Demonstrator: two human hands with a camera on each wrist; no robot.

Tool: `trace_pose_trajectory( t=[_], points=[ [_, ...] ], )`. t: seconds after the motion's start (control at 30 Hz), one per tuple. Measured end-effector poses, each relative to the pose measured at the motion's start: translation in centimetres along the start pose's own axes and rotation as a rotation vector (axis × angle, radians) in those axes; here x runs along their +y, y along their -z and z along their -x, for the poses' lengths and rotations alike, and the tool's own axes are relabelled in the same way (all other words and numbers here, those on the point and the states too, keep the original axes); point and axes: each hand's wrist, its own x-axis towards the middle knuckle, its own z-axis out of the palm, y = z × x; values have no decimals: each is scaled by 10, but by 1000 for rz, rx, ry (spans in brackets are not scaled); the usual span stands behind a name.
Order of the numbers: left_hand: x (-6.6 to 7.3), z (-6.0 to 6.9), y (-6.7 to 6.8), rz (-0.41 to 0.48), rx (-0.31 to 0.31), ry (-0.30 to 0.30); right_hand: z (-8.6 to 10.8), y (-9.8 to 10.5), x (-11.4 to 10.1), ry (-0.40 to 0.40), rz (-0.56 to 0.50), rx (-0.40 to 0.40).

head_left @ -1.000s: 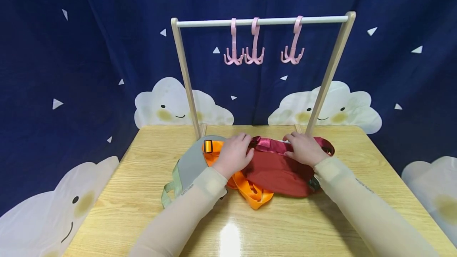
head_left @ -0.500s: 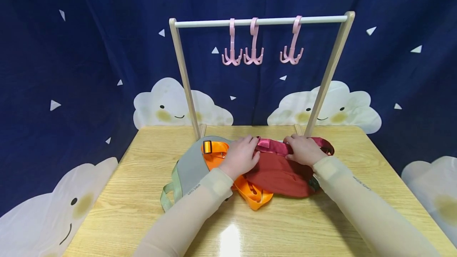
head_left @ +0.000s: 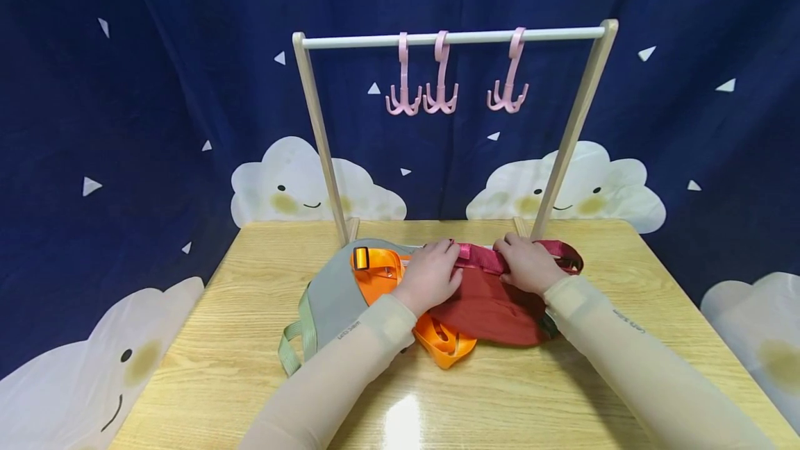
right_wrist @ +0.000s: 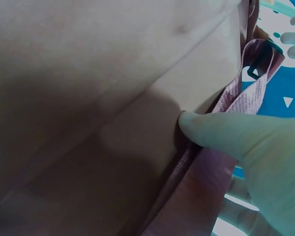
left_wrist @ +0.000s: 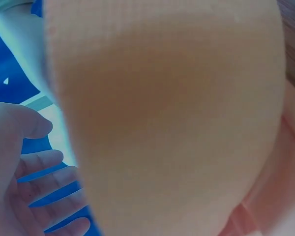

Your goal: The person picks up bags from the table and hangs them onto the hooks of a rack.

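Observation:
A red bag (head_left: 484, 304) with a dark red webbing strap (head_left: 481, 258) lies on the table in the head view, partly over an orange bag (head_left: 375, 287). My right hand (head_left: 530, 266) grips the red bag's top edge and strap. In the right wrist view the thumb (right_wrist: 214, 132) presses the near side while the fingers (right_wrist: 238, 209) lie behind the strap. My left hand (head_left: 431, 276) is over the orange bag, beside the red one. In the left wrist view its fingers (left_wrist: 59, 189) are fairly straight and apart; a blurred tan surface (left_wrist: 172, 128) hides much there.
A grey bag (head_left: 337, 290) with a pale green strap (head_left: 306, 325) lies at the left, and an orange strap (head_left: 445, 346) trails forward on the wooden table (head_left: 500, 401). Behind stands a rack, its white rail (head_left: 469, 37) bearing three pink hooks (head_left: 440, 82).
My left hand has moved right along the orange bag toward the red bag, uncovering more orange. The right hand keeps its hold on the red bag. The head view has shifted slightly.

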Motion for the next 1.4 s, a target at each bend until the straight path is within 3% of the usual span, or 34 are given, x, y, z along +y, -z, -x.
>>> trace_pose_trajectory(
  t=[0.8,1.07,1.4],
  points=[
    [9,-5,-2,-16,25,-27,5,0,-1,-19,-84,-36],
    [11,-5,-2,-6,35,-29,10,9,-6,17,-95,31],
    [11,-10,2,9,56,-73,17,23,-13,71,-101,143]
  ],
)
